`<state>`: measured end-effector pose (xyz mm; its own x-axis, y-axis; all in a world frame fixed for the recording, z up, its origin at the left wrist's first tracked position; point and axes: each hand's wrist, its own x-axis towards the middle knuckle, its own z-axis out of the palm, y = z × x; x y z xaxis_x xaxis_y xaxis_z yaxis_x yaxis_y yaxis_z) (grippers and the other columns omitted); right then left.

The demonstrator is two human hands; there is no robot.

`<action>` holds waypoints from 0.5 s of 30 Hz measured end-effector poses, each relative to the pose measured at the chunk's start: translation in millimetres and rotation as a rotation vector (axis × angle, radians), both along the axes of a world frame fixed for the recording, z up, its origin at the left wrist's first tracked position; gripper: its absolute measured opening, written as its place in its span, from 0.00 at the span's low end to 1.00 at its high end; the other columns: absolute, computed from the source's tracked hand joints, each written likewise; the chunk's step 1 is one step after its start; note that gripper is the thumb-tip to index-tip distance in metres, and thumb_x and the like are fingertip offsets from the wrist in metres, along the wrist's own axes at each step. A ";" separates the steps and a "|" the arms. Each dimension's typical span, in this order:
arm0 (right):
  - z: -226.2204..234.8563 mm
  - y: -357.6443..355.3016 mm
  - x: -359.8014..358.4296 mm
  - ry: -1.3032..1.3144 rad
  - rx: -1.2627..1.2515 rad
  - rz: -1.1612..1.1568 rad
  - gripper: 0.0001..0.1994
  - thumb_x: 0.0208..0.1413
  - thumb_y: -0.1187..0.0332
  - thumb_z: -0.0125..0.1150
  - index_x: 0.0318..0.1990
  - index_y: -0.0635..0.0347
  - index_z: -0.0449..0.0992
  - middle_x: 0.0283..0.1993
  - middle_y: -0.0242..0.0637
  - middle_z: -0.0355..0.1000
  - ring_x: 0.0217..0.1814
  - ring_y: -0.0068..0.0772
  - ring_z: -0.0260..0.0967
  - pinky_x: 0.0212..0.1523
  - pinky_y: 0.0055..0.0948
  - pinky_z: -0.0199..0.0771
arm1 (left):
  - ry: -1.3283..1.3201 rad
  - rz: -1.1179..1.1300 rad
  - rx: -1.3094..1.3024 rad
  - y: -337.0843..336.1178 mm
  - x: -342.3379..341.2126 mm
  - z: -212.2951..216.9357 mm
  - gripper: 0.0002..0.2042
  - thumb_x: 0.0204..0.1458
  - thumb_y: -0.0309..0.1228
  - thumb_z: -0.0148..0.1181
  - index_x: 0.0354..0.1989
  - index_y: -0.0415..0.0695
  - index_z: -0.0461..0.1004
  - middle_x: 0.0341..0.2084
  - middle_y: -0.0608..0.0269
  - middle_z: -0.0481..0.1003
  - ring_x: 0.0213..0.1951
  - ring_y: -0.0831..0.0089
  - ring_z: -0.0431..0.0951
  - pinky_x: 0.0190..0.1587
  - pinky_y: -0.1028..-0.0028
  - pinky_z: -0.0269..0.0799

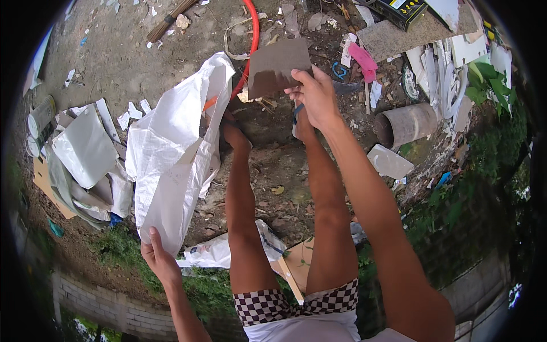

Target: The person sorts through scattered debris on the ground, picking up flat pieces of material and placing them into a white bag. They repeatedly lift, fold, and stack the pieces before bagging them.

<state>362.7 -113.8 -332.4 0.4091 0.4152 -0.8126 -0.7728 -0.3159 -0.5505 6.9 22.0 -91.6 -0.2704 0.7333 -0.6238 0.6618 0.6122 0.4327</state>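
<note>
My left hand grips the near edge of a white woven sack, thumb on top of the fabric. The sack stretches away from me with its mouth partly gaping at the far end. Out in front, my right hand pinches the corner of a flat, dark grey-brown piece of board, thumb above and fingers beneath. The board's lower part looks darker, perhaps damp. It is held to the right of the sack, apart from it.
A red hose curves behind the sack. Flattened white scraps are piled at left. A grey pipe section, a pink scrap and a black box lie at right. A broom rests far left on the dirt.
</note>
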 end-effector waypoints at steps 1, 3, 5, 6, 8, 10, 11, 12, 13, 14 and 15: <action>24.3 15.7 -13.3 0.033 0.075 -0.033 0.09 0.65 0.70 0.56 0.47 0.67 0.72 0.39 0.39 0.77 0.31 0.30 0.78 0.30 0.27 0.79 | -0.032 -0.152 0.012 5.3 20.8 -10.0 0.20 0.68 0.44 0.55 0.46 0.33 0.74 0.37 0.63 0.75 0.37 0.79 0.70 0.40 0.74 0.66; 58.6 41.5 -42.0 0.055 0.141 -0.068 0.10 0.63 0.72 0.55 0.46 0.70 0.72 0.37 0.42 0.77 0.27 0.30 0.78 0.28 0.28 0.81 | -0.022 -0.405 -0.045 21.4 56.2 -38.9 0.22 0.68 0.44 0.55 0.33 0.34 0.77 0.22 0.70 0.73 0.26 0.83 0.64 0.29 0.77 0.59; 66.7 63.5 -63.2 0.032 0.035 0.049 0.11 0.61 0.73 0.55 0.43 0.76 0.70 0.35 0.49 0.77 0.22 0.35 0.79 0.23 0.32 0.81 | 0.276 -0.500 -0.182 45.0 84.5 -65.8 0.33 0.66 0.59 0.50 0.28 0.34 0.74 0.19 0.68 0.67 0.25 0.77 0.61 0.31 0.72 0.60; 73.8 73.3 -68.2 -0.096 -0.066 0.221 0.12 0.59 0.73 0.56 0.39 0.81 0.68 0.29 0.50 0.77 0.21 0.40 0.80 0.23 0.32 0.81 | 0.225 -0.412 -0.099 55.7 102.0 -75.2 0.36 0.65 0.63 0.47 0.29 0.33 0.74 0.21 0.67 0.67 0.26 0.76 0.62 0.32 0.72 0.60; 105.1 96.4 -62.5 -0.116 -0.122 0.432 0.14 0.57 0.73 0.56 0.35 0.84 0.67 0.25 0.51 0.77 0.22 0.45 0.81 0.26 0.35 0.82 | 0.136 -0.357 -0.060 81.6 120.7 -85.0 0.42 0.64 0.68 0.40 0.37 0.30 0.75 0.26 0.62 0.68 0.30 0.73 0.63 0.35 0.71 0.62; 87.9 107.0 -71.7 -0.019 -0.018 0.552 0.16 0.56 0.71 0.56 0.35 0.85 0.67 0.24 0.52 0.77 0.21 0.48 0.80 0.29 0.37 0.83 | -0.009 -0.345 0.146 86.1 139.1 -84.9 0.40 0.66 0.65 0.39 0.37 0.33 0.77 0.23 0.66 0.71 0.25 0.75 0.67 0.31 0.72 0.64; 83.9 111.4 -73.4 -0.049 -0.014 0.627 0.15 0.57 0.72 0.55 0.37 0.84 0.67 0.23 0.52 0.77 0.21 0.46 0.80 0.28 0.37 0.82 | 0.011 -0.368 0.109 86.0 142.4 -82.2 0.40 0.66 0.65 0.39 0.40 0.32 0.77 0.25 0.65 0.73 0.27 0.75 0.69 0.33 0.73 0.65; 71.1 119.6 -85.1 -0.153 -0.015 0.638 0.14 0.57 0.73 0.55 0.38 0.84 0.67 0.22 0.52 0.77 0.21 0.47 0.80 0.28 0.38 0.82 | 0.034 -0.397 0.086 91.1 138.7 -80.9 0.40 0.66 0.65 0.38 0.42 0.32 0.76 0.27 0.64 0.75 0.29 0.75 0.71 0.35 0.73 0.67; 58.1 126.7 -96.6 -0.260 -0.031 0.646 0.14 0.58 0.73 0.55 0.39 0.84 0.66 0.22 0.53 0.77 0.21 0.47 0.80 0.29 0.40 0.82 | 0.021 -0.394 0.117 91.7 134.9 -86.3 0.38 0.67 0.64 0.39 0.44 0.32 0.76 0.29 0.63 0.75 0.31 0.75 0.71 0.36 0.74 0.68; 37.3 128.6 -115.9 -0.437 -0.052 0.595 0.15 0.58 0.73 0.56 0.40 0.84 0.64 0.21 0.54 0.77 0.21 0.49 0.80 0.31 0.42 0.82 | 0.016 -0.387 0.157 91.0 130.3 -92.6 0.36 0.68 0.62 0.40 0.45 0.32 0.75 0.31 0.62 0.76 0.32 0.75 0.72 0.37 0.74 0.68; 30.2 132.3 -121.4 -0.239 -0.083 0.527 0.15 0.59 0.73 0.56 0.42 0.83 0.63 0.23 0.57 0.77 0.23 0.50 0.80 0.31 0.42 0.81 | 0.021 -0.373 0.199 91.1 124.4 -95.7 0.35 0.69 0.60 0.41 0.47 0.32 0.74 0.33 0.62 0.76 0.34 0.75 0.72 0.38 0.74 0.69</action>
<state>241.3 18.5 -302.2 0.3405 0.5510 -0.7619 -0.3575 -0.6736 -0.6469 131.4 113.1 -187.3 0.0249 0.8887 -0.4578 0.8321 0.2354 0.5022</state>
